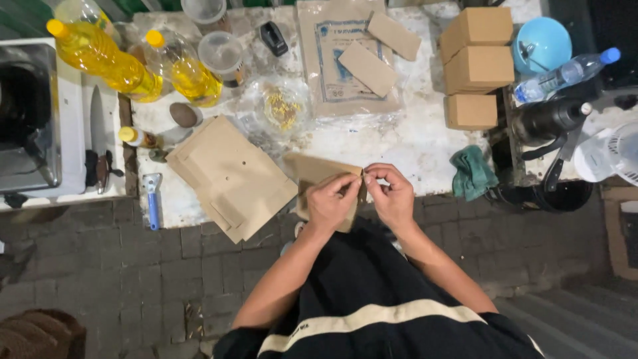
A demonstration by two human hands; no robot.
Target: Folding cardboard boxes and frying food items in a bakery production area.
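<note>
My left hand (pixel 330 201) and my right hand (pixel 392 194) meet at the near edge of a white worktop (pixel 412 143). Both pinch the same flat brown cardboard piece (pixel 312 170), fingertips close together at its right corner. The piece lies partly over the worktop's front edge, and my left hand hides its lower part. To its left a stack of flat brown cardboard blanks (pixel 229 176) is spread on the worktop.
Three folded brown boxes (pixel 477 66) stand at the back right, beside a green cloth (pixel 473 171). Yellow oil bottles (pixel 100 56), plastic cups (pixel 222 53), a clear bag (pixel 282 106) and a large packet (pixel 349 60) fill the back. A blue-handled scraper (pixel 152 199) lies left. Brick floor below.
</note>
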